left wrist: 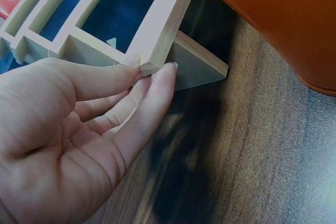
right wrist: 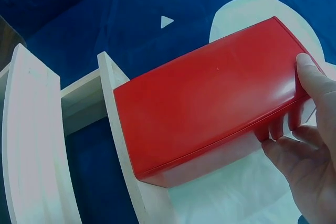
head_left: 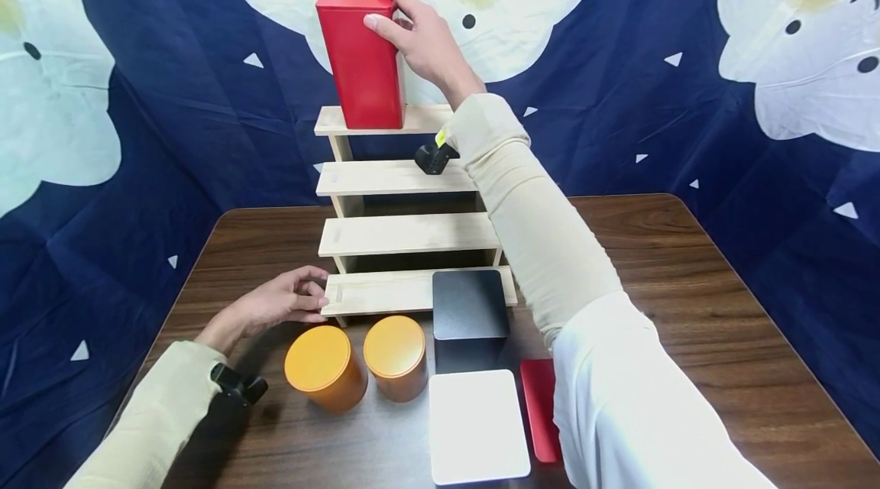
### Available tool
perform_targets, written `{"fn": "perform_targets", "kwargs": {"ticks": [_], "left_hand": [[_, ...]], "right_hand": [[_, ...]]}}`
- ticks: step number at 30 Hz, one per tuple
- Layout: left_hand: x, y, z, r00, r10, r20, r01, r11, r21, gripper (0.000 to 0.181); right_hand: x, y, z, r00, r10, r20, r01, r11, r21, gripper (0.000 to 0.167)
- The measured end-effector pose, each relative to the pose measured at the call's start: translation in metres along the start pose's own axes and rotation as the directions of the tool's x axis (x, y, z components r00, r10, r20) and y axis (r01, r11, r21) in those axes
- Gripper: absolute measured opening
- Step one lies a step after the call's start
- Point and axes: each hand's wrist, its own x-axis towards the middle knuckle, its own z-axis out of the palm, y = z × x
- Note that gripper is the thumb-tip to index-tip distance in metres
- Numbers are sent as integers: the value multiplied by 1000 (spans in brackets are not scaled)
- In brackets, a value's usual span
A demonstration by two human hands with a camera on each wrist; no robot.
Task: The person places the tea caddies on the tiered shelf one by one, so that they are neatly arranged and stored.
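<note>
A tall red tin [head_left: 360,65] stands on the top step of a wooden stepped shelf [head_left: 406,234], toward its left end. My right hand [head_left: 426,38] holds the tin near its upper right corner, thumb [right wrist: 310,74] on the front face and the other fingers along the side. Down at the lowest step, my left hand [head_left: 282,298] pinches the left end of the board [left wrist: 157,51] between thumb and fingertips. Two orange round tins [head_left: 319,359] stand just in front of that step, close to the left hand.
A black tin [head_left: 470,306] stands before the lowest step at right. Nearer me are a white square-topped box [head_left: 479,428] and a flat-looking red item [head_left: 541,409], partly behind my right sleeve. A blue cloth [head_left: 605,114] with cloud faces hangs behind the wooden table [head_left: 687,306].
</note>
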Motion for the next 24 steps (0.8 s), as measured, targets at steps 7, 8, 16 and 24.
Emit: {"fn": "perform_targets", "kwargs": {"ticks": [7,8,16,24], "left_hand": [[-1,2,1,1000,5,1,-5,1000,-5,59],[-1,2,2,1000,8,3,-8,1000,-7,59],[2,0,4,1000,9,-3,-9,1000,-8,57],[3,-1,4,1000,13,-2,-13,1000,-1,57]], "right_hand": [[2,0,-1,1000,6,3,-6,1000,-20,62],[2,0,-1,1000,9,4,-9,1000,-27,63],[2,2,-5,1000,24,9,-23,998,-53,70],[-6,8,-13,999,47,7,-47,996,-70,79]]}}
